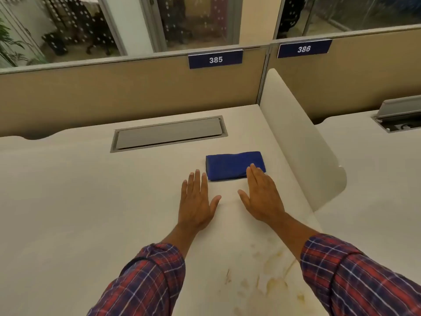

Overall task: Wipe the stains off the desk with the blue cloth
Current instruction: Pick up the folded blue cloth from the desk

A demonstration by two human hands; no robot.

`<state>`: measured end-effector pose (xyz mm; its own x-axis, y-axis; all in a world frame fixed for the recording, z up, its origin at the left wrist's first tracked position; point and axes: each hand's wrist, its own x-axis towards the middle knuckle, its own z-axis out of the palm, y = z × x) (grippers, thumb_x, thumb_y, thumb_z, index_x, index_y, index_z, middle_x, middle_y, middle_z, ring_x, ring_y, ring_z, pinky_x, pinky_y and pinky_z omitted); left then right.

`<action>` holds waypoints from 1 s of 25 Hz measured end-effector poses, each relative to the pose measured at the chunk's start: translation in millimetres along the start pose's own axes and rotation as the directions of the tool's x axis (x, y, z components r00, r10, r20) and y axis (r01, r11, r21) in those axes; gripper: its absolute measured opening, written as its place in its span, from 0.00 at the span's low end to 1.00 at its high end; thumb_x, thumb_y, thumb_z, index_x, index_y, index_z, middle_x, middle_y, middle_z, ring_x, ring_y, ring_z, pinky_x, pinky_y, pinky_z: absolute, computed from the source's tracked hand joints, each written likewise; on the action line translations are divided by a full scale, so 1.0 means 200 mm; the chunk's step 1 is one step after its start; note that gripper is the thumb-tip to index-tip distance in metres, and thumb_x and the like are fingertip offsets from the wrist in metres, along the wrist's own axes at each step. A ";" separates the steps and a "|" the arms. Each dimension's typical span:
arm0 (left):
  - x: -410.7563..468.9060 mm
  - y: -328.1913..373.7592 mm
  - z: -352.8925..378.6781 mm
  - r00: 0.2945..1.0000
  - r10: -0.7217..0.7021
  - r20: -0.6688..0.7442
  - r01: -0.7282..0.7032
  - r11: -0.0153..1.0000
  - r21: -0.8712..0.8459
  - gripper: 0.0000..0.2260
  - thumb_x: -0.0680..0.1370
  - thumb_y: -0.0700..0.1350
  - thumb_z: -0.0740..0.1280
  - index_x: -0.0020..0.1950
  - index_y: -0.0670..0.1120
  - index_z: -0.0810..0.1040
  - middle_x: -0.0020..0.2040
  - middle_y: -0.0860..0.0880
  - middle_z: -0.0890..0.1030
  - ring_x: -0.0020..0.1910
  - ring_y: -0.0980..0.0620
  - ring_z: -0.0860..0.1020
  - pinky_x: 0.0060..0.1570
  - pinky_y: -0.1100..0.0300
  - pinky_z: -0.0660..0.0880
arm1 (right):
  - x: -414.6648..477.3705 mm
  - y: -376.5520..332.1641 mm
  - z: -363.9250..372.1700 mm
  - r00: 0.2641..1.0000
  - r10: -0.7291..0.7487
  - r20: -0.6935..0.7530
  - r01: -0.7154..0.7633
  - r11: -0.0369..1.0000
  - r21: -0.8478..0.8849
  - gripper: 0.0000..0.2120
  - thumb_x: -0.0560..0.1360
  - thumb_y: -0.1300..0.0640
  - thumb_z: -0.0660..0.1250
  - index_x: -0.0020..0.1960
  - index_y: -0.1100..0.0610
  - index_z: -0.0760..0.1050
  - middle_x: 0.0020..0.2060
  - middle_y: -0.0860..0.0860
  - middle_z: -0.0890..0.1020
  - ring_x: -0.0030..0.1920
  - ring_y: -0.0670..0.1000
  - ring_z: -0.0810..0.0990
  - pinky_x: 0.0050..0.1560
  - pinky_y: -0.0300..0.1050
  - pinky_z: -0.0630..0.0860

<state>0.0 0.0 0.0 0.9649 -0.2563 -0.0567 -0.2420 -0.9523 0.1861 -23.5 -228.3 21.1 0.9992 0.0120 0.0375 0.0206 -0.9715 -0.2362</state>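
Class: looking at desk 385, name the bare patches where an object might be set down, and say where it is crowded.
Bare: the wide stretch of desk left of the left hand, below the grey cable hatch. Crowded: the centre right, with both hands, the right hand overlapping the blue cloth, and the stains near the front edge.

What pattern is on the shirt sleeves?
A red, navy and white plaid check on both sleeves, seen clearly in the head view.

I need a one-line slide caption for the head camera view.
Both hands, left hand and right hand, open above the desk near the folded blue cloth; stains not yet wiped.
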 end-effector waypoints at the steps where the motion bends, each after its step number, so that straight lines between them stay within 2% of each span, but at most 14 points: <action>1: 0.04 0.00 0.00 1.000 0.008 -0.013 -0.008 1.000 -0.010 0.41 0.82 0.71 0.41 0.86 0.47 0.38 0.87 0.45 0.39 0.86 0.43 0.39 0.80 0.48 0.32 | 0.05 0.01 0.01 1.000 -0.015 0.000 0.015 1.000 -0.007 0.38 0.83 0.41 0.57 0.84 0.58 0.47 0.84 0.56 0.53 0.83 0.57 0.51 0.81 0.54 0.50; 5: 0.15 0.00 0.01 0.999 0.034 -0.017 -0.034 0.999 -0.022 0.39 0.84 0.68 0.46 0.87 0.47 0.40 0.88 0.44 0.42 0.87 0.43 0.40 0.81 0.49 0.33 | 0.23 0.05 0.02 0.998 -0.002 0.067 0.004 0.999 -0.035 0.37 0.83 0.42 0.58 0.83 0.58 0.48 0.83 0.56 0.54 0.83 0.57 0.52 0.81 0.53 0.48; 8: 0.23 0.04 -0.05 0.993 0.106 -0.045 -0.108 0.993 -0.038 0.38 0.84 0.66 0.47 0.87 0.46 0.43 0.88 0.43 0.44 0.87 0.43 0.43 0.82 0.48 0.35 | 0.26 0.07 0.00 0.997 -0.013 0.073 0.016 0.999 -0.046 0.36 0.84 0.39 0.53 0.83 0.58 0.50 0.83 0.56 0.55 0.83 0.57 0.52 0.81 0.53 0.46; 10: 0.29 0.06 -0.10 0.992 0.102 -0.081 -0.107 0.992 -0.065 0.35 0.86 0.64 0.47 0.87 0.45 0.47 0.88 0.43 0.46 0.87 0.43 0.44 0.83 0.47 0.38 | 0.24 0.05 0.00 0.998 -0.023 0.050 0.026 0.999 -0.047 0.35 0.84 0.39 0.52 0.83 0.58 0.53 0.83 0.57 0.57 0.82 0.57 0.54 0.81 0.54 0.48; 13: 0.58 0.16 -0.05 0.997 0.065 0.028 -0.063 0.995 -0.074 0.31 0.87 0.60 0.50 0.86 0.45 0.55 0.87 0.43 0.56 0.87 0.43 0.51 0.84 0.43 0.43 | 0.33 0.19 0.09 0.995 -0.016 0.096 0.017 1.000 -0.007 0.33 0.84 0.40 0.51 0.82 0.58 0.55 0.82 0.56 0.59 0.82 0.57 0.55 0.81 0.55 0.50; 15: 0.64 0.16 -0.10 0.997 0.042 0.063 -0.038 0.997 -0.066 0.28 0.86 0.61 0.55 0.81 0.45 0.66 0.80 0.42 0.70 0.82 0.41 0.64 0.82 0.41 0.51 | 0.34 0.16 0.09 0.995 -0.028 0.092 0.025 0.999 0.026 0.32 0.84 0.40 0.52 0.82 0.58 0.56 0.82 0.56 0.59 0.82 0.56 0.55 0.81 0.54 0.49; 16: 0.68 0.16 -0.13 0.998 0.028 0.054 -0.026 0.999 -0.035 0.26 0.85 0.62 0.59 0.76 0.47 0.72 0.73 0.43 0.77 0.75 0.41 0.71 0.79 0.42 0.57 | 0.35 0.15 0.07 0.996 -0.031 0.086 0.026 0.998 0.052 0.32 0.84 0.41 0.52 0.82 0.58 0.56 0.82 0.56 0.59 0.82 0.56 0.55 0.81 0.53 0.49; 17: 0.70 0.16 -0.14 0.999 0.012 0.032 -0.013 1.000 0.009 0.22 0.84 0.62 0.62 0.69 0.48 0.77 0.65 0.45 0.81 0.68 0.42 0.75 0.73 0.44 0.63 | 0.36 0.13 0.07 0.997 -0.024 0.072 0.018 0.996 0.092 0.31 0.84 0.43 0.54 0.82 0.59 0.57 0.82 0.56 0.60 0.82 0.56 0.55 0.81 0.52 0.49; 19: 0.72 0.19 -0.18 0.999 -0.038 0.006 0.038 0.999 0.035 0.17 0.82 0.61 0.67 0.59 0.50 0.82 0.54 0.48 0.83 0.59 0.44 0.77 0.64 0.48 0.68 | 0.33 0.10 0.05 0.999 0.036 0.017 -0.039 0.973 0.226 0.29 0.84 0.47 0.58 0.81 0.60 0.60 0.81 0.57 0.62 0.82 0.56 0.58 0.80 0.53 0.52; 20: 0.71 0.21 -0.20 0.998 -0.054 0.009 0.054 0.999 -0.002 0.14 0.81 0.59 0.69 0.55 0.49 0.84 0.50 0.48 0.84 0.56 0.45 0.78 0.61 0.49 0.70 | 0.31 0.09 0.03 0.996 0.090 -0.017 -0.080 0.940 0.331 0.28 0.84 0.50 0.60 0.80 0.61 0.62 0.80 0.57 0.64 0.81 0.57 0.60 0.80 0.53 0.56; 22: 0.70 0.25 -0.24 0.997 -0.081 0.019 0.083 0.976 -0.202 0.09 0.78 0.52 0.72 0.50 0.47 0.84 0.47 0.48 0.84 0.49 0.48 0.80 0.55 0.52 0.75 | 0.27 0.04 -0.02 0.967 0.243 -0.080 -0.154 0.802 0.577 0.25 0.83 0.56 0.62 0.78 0.61 0.65 0.77 0.57 0.69 0.77 0.56 0.67 0.77 0.52 0.64; 25: 0.61 0.33 -0.30 0.996 -0.077 0.038 0.086 0.884 -0.459 0.04 0.74 0.42 0.74 0.45 0.42 0.82 0.53 0.42 0.86 0.48 0.52 0.77 0.51 0.53 0.79 | 0.21 -0.03 -0.06 0.886 0.463 -0.025 -0.265 0.550 0.792 0.25 0.82 0.57 0.63 0.78 0.58 0.65 0.75 0.54 0.72 0.74 0.53 0.71 0.73 0.50 0.71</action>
<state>107.8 -83.6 63.8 0.9761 -0.1883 -0.1083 -0.0843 -0.7878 0.6101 17.4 -224.6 36.2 0.8940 -0.4450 -0.0519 -0.2271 -0.3503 -0.9087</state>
